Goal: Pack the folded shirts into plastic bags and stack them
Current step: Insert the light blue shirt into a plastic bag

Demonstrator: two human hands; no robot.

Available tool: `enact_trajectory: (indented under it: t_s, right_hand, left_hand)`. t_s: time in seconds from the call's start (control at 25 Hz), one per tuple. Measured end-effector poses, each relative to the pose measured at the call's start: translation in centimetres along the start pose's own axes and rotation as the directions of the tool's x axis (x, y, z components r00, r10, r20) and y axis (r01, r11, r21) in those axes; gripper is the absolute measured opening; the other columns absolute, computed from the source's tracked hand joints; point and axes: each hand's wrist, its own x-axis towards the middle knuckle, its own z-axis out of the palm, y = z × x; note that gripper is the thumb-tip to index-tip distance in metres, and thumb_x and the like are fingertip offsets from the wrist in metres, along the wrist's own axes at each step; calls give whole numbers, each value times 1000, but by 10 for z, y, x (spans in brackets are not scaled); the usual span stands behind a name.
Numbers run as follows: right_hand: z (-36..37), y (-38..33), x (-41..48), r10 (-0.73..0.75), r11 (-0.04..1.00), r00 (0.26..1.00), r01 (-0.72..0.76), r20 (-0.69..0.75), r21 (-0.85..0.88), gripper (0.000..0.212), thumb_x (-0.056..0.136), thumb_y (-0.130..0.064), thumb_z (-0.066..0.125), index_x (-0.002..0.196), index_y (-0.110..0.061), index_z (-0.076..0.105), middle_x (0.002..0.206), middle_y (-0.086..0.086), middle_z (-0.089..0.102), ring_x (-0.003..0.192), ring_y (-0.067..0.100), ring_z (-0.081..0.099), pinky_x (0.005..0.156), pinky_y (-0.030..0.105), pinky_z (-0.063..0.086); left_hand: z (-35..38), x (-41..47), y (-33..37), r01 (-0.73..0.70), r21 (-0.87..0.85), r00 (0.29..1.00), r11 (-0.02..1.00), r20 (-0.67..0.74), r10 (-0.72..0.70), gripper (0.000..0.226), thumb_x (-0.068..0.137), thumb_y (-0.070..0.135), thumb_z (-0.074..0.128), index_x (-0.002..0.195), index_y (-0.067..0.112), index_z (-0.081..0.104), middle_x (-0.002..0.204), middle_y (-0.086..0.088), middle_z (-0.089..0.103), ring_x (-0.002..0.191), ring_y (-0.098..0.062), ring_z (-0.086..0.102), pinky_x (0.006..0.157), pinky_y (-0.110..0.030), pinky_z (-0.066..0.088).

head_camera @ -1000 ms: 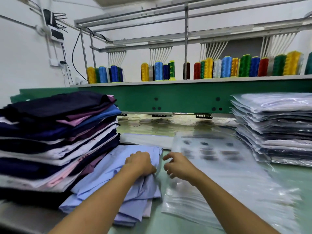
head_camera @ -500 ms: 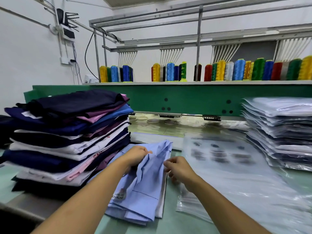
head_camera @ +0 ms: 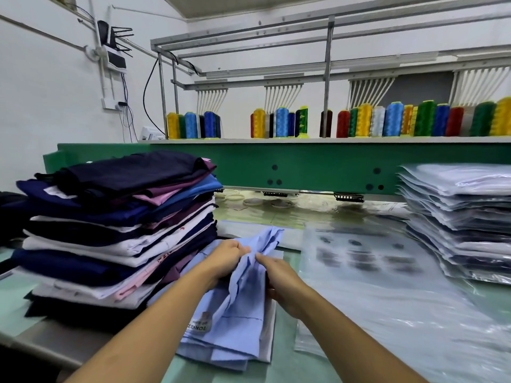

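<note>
A light blue folded shirt (head_camera: pixel 243 305) lies on the table in front of me, its far edge lifted and bunched. My left hand (head_camera: pixel 225 258) grips that bunched cloth from the left. My right hand (head_camera: pixel 279 275) holds the same shirt from the right side, fingers curled on its edge. A pile of empty clear plastic bags (head_camera: pixel 387 294) with dark printed marks lies flat just right of the shirt. To the left stands a tall stack of folded shirts (head_camera: pixel 116 233) in navy, white, pink and purple. At the far right rises a stack of bagged shirts (head_camera: pixel 464 225).
A green machine beam (head_camera: pixel 304 167) runs across the back of the table, with a shelf of coloured thread cones (head_camera: pixel 387 120) above it. Small rings and scraps (head_camera: pixel 254 201) lie under the beam. The table's near edge (head_camera: pixel 41 344) is at lower left.
Both hands have closed together on the blue shirt and raised its far edge. My right hand came off the plastic bags onto the shirt. The view has shifted left.
</note>
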Motion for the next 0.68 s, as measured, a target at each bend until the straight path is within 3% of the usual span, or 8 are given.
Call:
enact_trajectory:
  t_s: [0.12,0.24,0.32,0.4,0.44,0.52,0.6,0.68]
  right_hand:
    - [8,-8,-2,49,999,997,-50,-57,-14,53,91,-66,57,116,-22,70,110,5,74,90,18,63,78,30,46]
    - [10,-15,-1,71,992,997,-67,-36,110,51,89,-63,61,113,-20,72,102,5,76,86,18,64,73,28,46]
    - [19,-20,2,93,953,996,-87,-8,290,43,98,-50,56,108,-11,70,96,9,75,93,21,68,73,28,50]
    - [23,-23,5,116,923,987,-65,-113,379,30,103,-28,49,91,-4,63,77,10,69,81,26,63,65,29,47]
    - [19,-22,7,115,919,974,-29,-197,393,29,103,-20,46,83,-4,58,69,8,64,78,27,58,68,30,45]
    - [-1,-20,4,55,934,963,44,-264,355,20,103,-9,44,88,-4,55,79,9,59,87,27,54,80,36,44]
    - [-28,-19,-1,34,944,953,67,-300,322,12,102,-6,46,94,-7,55,87,11,58,83,26,57,77,37,48]
    - [-50,-19,-1,117,915,950,10,-289,402,5,98,-9,47,96,-9,51,90,14,55,74,26,54,68,34,43]
  left_hand:
    - [3,-2,4,-49,-1,998,999,-39,49,36,99,21,58,65,21,45,51,9,46,49,-7,42,55,-24,35]
    - [8,-9,16,-127,50,987,991,-93,132,29,98,14,55,70,17,48,64,-1,48,63,-15,41,60,-28,33]
    - [12,-16,24,-175,113,984,978,-19,178,22,97,8,50,77,15,57,72,-4,55,67,-15,46,58,-23,38]
    - [13,-23,30,-186,51,980,981,76,182,26,94,-1,45,81,11,64,76,-7,61,66,-14,53,56,-15,43]
    - [12,-26,33,-156,-55,981,986,107,161,29,94,-6,43,82,9,66,77,-9,64,65,-15,57,57,-17,48]
    - [9,-22,31,-138,-147,990,980,9,141,34,92,-11,40,85,10,66,88,-13,70,72,-19,62,65,-27,54]
    - [-1,-11,20,-116,121,966,986,-217,140,22,91,2,47,84,16,62,100,-14,71,88,-27,65,73,-32,50]
    - [-11,-4,1,61,475,967,878,-247,66,11,90,25,55,88,15,60,111,-20,68,101,-36,64,68,-32,44]
